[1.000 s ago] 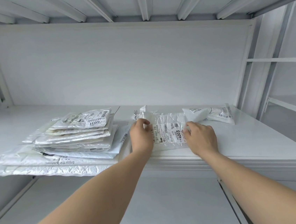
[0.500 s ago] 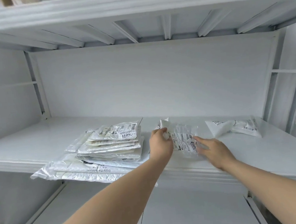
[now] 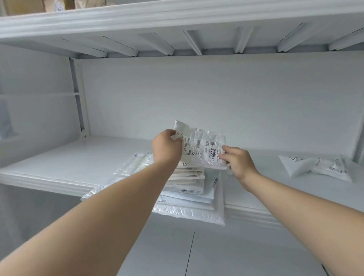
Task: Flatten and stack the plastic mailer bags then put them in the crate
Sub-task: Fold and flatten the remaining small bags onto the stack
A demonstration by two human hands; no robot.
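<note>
A crinkled white mailer bag [image 3: 202, 147] with a printed label hangs in the air above the stack of flattened mailer bags [image 3: 191, 188]. My left hand [image 3: 166, 147] grips its upper left edge. My right hand [image 3: 238, 161] pinches its lower right corner. The stack lies on the white shelf [image 3: 67, 163], its lowest bags hanging over the front edge. My left forearm hides part of the stack. One more crumpled mailer bag [image 3: 314, 166] lies on the shelf to the right. No crate is in view.
The shelf sits in a white metal rack with a back wall and side posts. An upper shelf [image 3: 163, 11] runs overhead with brown paper parcels [image 3: 68, 1] on it. A lower white surface [image 3: 211, 258] lies beneath.
Both hands have lifted the labelled bag off the shelf and carried it left, over the stack. My view has tilted up and shifted, showing the upper shelf.
</note>
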